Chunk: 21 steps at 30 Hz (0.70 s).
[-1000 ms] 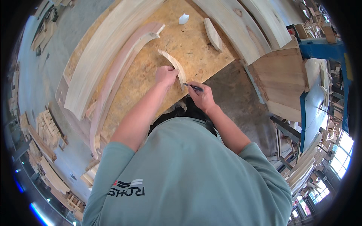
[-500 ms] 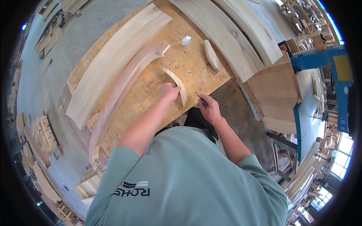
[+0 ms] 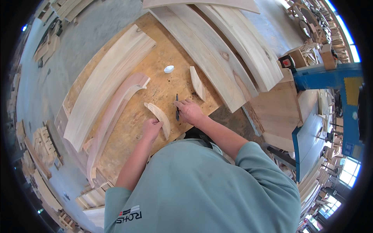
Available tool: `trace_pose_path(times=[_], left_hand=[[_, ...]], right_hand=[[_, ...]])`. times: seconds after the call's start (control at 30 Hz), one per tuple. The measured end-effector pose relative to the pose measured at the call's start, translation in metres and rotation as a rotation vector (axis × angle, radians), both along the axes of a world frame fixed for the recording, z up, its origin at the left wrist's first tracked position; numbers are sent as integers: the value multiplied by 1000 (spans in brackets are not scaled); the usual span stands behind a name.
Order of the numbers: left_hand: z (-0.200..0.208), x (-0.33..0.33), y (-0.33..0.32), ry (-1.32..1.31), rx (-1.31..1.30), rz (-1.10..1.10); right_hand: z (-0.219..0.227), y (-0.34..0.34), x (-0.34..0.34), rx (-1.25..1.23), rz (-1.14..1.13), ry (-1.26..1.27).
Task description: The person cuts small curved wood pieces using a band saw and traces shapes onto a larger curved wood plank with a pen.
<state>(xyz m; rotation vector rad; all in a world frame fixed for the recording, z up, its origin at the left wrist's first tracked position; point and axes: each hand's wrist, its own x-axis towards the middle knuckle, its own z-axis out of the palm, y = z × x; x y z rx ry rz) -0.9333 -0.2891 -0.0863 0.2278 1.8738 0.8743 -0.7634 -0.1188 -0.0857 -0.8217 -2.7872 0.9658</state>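
My left hand [image 3: 152, 129] pinches the outer side of a small curved wooden piece [image 3: 161, 116] near the front edge of the table. To its right, my right hand [image 3: 190, 112] is low over the tabletop, its fingers closed on a black pen [image 3: 177, 115]. The pen points away from me, close to the surface. Farther right lies a second small curved wooden piece [image 3: 197, 84], apart from both hands. A small white object [image 3: 169, 69], its kind unclear, sits on the table beyond the pen.
The worn wooden tabletop [image 3: 128, 116] bears a long pinkish curved piece [image 3: 112, 112] and a wide curved board [image 3: 105, 81] on the left. Large curved boards [image 3: 206, 50] lie at the far right. A blue machine frame [image 3: 324, 75] stands at right, and stacked wood [image 3: 44, 138] at left.
My right hand has moved forward and left over the table with the pen, which now points away from me. The view has shifted. My left hand still holds the curved piece.
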Motion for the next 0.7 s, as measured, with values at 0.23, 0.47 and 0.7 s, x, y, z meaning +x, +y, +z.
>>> trace_pose_path(times=[0.23, 0.47, 0.7], left_hand=[[7, 6, -10, 241, -85, -112], [20, 24, 0, 320, -168, -48], [19, 29, 12, 400, -222, -71]], right_hand=[[-9, 24, 8, 15, 89, 33], [-14, 38, 9, -6, 190, -9], [-2, 56, 15, -32, 211, 98]])
